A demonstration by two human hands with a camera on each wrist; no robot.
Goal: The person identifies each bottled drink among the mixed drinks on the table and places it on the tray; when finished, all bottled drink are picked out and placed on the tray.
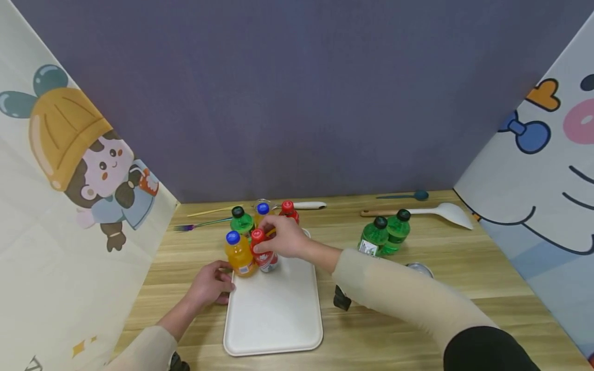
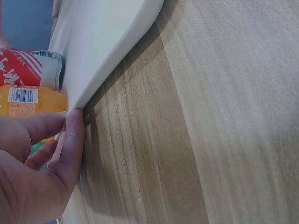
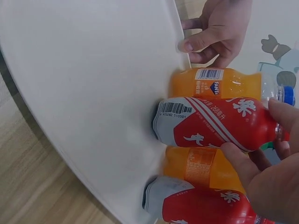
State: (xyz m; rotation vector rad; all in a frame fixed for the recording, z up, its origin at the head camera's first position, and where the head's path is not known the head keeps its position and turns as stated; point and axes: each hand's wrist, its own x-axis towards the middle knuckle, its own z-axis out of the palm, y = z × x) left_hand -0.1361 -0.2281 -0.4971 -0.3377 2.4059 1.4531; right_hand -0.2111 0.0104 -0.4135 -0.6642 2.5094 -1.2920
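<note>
A white tray (image 1: 274, 319) lies on the wooden table, its far end bearing several small drink bottles. My left hand (image 1: 211, 283) pinches the tray's left rim between thumb and fingers. With thumb and fingers round its upper part, my right hand (image 1: 285, 237) holds a red bottle (image 3: 210, 122) with a red cap, upright over the tray. Close beside that bottle, an orange Fanta bottle (image 1: 240, 256) with a blue cap stands near the left rim. Behind are a green bottle (image 1: 241, 221), another orange bottle (image 3: 201, 165) and a second red bottle (image 3: 203, 205), partly hidden by my right hand.
Two green bottles (image 1: 373, 237) stand together right of the tray. Behind them lies a white spoon (image 1: 450, 212) with a wooden handle, and a dark spoon (image 1: 419, 195) farther back. A rainbow-coloured fork (image 1: 185, 227) and a white-handled strainer (image 1: 308, 205) lie near the back wall.
</note>
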